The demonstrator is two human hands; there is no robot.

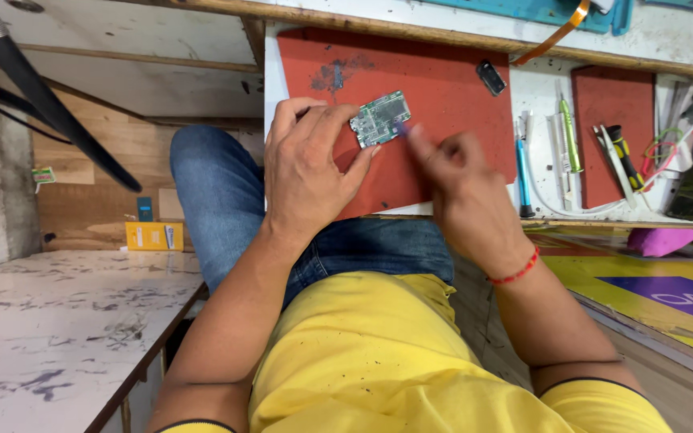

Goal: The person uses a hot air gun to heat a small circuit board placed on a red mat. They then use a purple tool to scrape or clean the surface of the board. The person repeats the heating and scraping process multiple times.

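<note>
We saw the left hand (308, 172) resting on the red mat (443, 96), its thumb and fingers pinching the near-left corner of a small green circuit board (380, 118) that lay flat on the mat. The right hand (463, 188) came in from the other side, blurred, its fingers drawn close together just beside the board's right edge; they seemed to grip something thin and purplish at the tip, though we could not tell what it was (the motion smeared it).

The mat covered most of the white desk (541, 104), above the person's jeans-clad knee. A small dark part (491, 77) lay near the mat's far right corner, well apart from the board. To the right stood a row of tools: a blue pen-like tool (522, 172), a green one (570, 136), and a second, smaller red mat (611, 132). A red thread bracelet (516, 273) circled the right wrist.
</note>
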